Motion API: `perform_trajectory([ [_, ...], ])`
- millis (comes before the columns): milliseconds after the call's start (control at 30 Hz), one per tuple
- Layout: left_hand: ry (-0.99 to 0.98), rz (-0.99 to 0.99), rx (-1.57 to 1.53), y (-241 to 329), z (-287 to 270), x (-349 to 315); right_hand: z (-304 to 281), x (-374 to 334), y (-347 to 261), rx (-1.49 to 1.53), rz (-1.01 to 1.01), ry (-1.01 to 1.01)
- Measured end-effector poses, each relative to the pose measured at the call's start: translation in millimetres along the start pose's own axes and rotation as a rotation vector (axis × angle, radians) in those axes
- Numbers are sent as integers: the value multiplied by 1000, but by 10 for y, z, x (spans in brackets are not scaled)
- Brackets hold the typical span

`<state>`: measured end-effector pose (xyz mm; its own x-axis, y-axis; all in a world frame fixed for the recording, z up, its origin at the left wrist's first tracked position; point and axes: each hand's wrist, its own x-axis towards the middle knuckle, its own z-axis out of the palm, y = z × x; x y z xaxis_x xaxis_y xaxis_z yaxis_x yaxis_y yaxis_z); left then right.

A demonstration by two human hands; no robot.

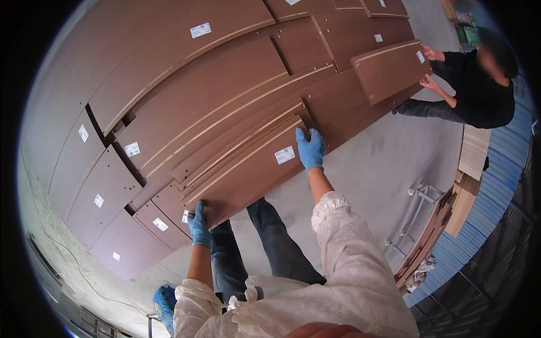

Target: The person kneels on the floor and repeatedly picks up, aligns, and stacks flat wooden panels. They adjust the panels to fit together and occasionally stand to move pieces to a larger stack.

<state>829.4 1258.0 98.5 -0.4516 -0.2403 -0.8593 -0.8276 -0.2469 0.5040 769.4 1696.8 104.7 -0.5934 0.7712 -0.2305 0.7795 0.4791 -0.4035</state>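
Both of my hands wear blue gloves and grip a long brown furniture panel (242,173) by its two ends. My left hand (199,226) is closed on the near left corner, its thumb on top. At the right end my right hand (311,149) clasps the other corner. A white label (284,155) sticks to the panel's top face. Just beyond it lie similar narrow panels (242,147), side by side or overlapping. Whether the held panel rests on those below cannot be made out.
Many brown boards (186,96) with white labels and drilled holes spread across the far left. At right, a co-worker (484,90) in black holds a brown board (391,70) with two hands. A metal rack frame (414,217) with wheels stands beside blue slatted platforms (496,174).
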Motion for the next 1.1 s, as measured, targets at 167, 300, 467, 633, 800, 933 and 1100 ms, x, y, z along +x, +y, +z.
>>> perform_trajectory([
  [167, 210, 55, 58, 34, -100, 52, 22, -182, -54, -5, 5, -73],
  [300, 213, 62, 3, 146, -314, 11, 115, -397, -190, 2, -14, -8],
  [467, 150, -40, -59, 325, -974, 68, 294, -809, -418, 64, -66, -172],
  [633, 290, 80, 17, 450, -2192, -3, 647, -1748, -937, 63, -55, -303],
  [800, 426, 19, 24, 665, -3168, 251, 1024, -2631, -1334, 26, -146, -377],
  [933, 476, 20, 47, 695, -4067, 612, 1295, -3165, -1564, 101, -228, -541],
  [1100, 521, -93, 45, 660, -4958, 1010, 1539, -3719, -1877, 97, -269, -582],
])
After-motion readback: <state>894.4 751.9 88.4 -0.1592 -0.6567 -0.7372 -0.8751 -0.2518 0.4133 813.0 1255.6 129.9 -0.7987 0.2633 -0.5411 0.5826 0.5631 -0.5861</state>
